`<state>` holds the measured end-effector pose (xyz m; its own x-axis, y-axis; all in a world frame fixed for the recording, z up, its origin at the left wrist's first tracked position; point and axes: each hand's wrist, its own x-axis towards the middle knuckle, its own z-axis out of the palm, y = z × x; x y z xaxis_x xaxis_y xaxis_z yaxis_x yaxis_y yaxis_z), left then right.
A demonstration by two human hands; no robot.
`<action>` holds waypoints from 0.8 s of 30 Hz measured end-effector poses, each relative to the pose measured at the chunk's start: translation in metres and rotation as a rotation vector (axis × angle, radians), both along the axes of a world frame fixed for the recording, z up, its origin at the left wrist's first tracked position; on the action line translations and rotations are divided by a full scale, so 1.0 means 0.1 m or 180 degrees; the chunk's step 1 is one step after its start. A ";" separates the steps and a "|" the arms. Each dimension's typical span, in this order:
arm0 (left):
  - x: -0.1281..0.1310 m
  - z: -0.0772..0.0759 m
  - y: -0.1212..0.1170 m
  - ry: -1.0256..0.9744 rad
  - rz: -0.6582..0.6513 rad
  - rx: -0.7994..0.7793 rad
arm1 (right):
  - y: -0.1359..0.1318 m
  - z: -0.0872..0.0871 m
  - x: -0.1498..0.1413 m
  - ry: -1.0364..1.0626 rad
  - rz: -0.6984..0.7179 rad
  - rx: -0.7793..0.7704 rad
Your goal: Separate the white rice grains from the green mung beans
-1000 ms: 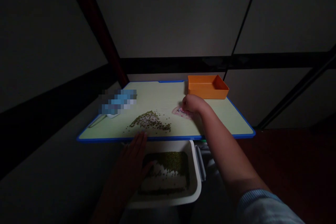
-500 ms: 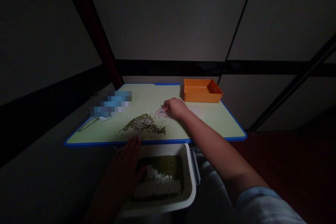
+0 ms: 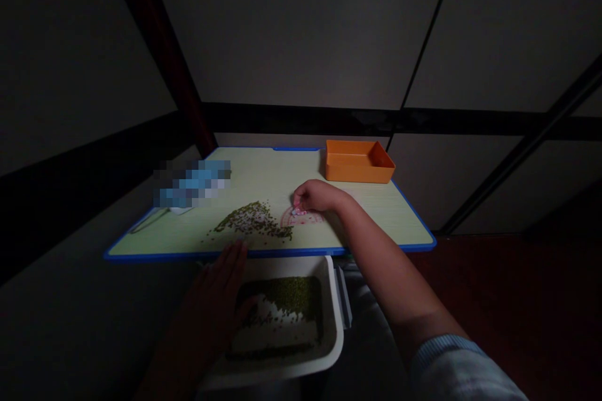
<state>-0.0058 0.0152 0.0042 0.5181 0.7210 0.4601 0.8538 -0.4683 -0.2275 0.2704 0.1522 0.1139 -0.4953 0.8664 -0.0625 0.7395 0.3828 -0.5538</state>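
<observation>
The right hand (image 3: 314, 195), pinching the pink protractor (image 3: 306, 220), has brought it right beside the beans (image 3: 254, 218); the left hand (image 3: 219, 291) rests open at the board (image 3: 254, 169).

Counted on the bench (image 3: 256, 172): one orange box (image 3: 360, 173) at the far right corner, one pixelated blue object (image 3: 194, 183) at the left edge, one pink-marked semicircle (image 3: 306, 220) and one grain scatter (image 3: 251, 217) toward the near edge, individual grains uncountable. Below that edge, one white tub (image 3: 335, 329).
</observation>
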 end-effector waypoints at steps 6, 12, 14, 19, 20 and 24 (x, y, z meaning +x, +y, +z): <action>0.01 -0.01 0.00 -0.0059 -0.0010 -0.0030 | -0.05 0.06 0.10 0.0114 -0.0021 -0.0462; 0.00 -0.02 0.01 -0.0005 -0.0014 -0.0003 | -0.06 0.04 0.18 0.0125 -0.0029 -0.0644; 0.00 -0.02 0.01 0.0005 -0.0035 0.0039 | -0.06 0.04 0.20 0.0132 0.0050 -0.0784; 0.02 0.02 0.00 0.0026 -0.0012 0.0100 | -0.08 0.07 0.23 0.0253 0.0054 -0.1030; 0.03 0.02 0.00 0.0031 -0.0007 0.0106 | -0.08 0.08 0.23 0.0262 0.0023 -0.1019; 0.02 0.00 0.01 -0.0023 -0.0032 0.0159 | -0.11 0.11 0.25 0.0513 0.0067 -0.0986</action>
